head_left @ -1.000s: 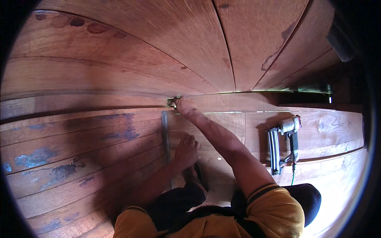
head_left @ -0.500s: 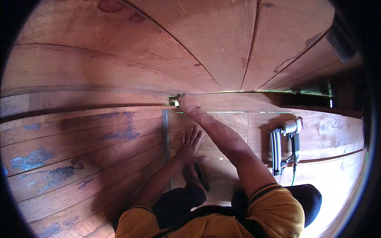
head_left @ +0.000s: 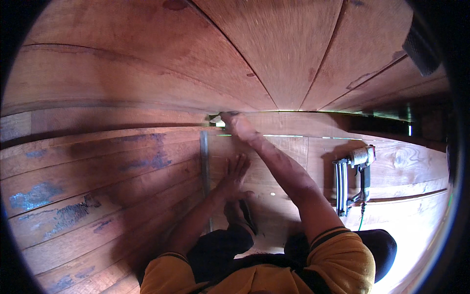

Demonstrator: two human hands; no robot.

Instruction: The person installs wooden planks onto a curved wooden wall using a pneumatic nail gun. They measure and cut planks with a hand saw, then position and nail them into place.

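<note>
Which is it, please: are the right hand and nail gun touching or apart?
Apart: the head view shows wooden boards between the right hand and the nail gun.

1. Floor (head_left: 286, 159): pale brown wooden boards, seams running mostly across; thin slits of light at one far seam.
2. Nailer (head_left: 365, 179) lying on the floor, right side; silver and black, its long magazine toward the left. Green hose (head_left: 361, 223) at its near end.
3. Small pale spot (head_left: 272, 194) mid-floor; mark or hole, cannot tell.
4. Foot (head_left: 233, 211) on the boards, near a grey strip (head_left: 204, 166).
5. Left hand (head_left: 235, 174) over the boards, fingers spread; contact unclear.
</note>
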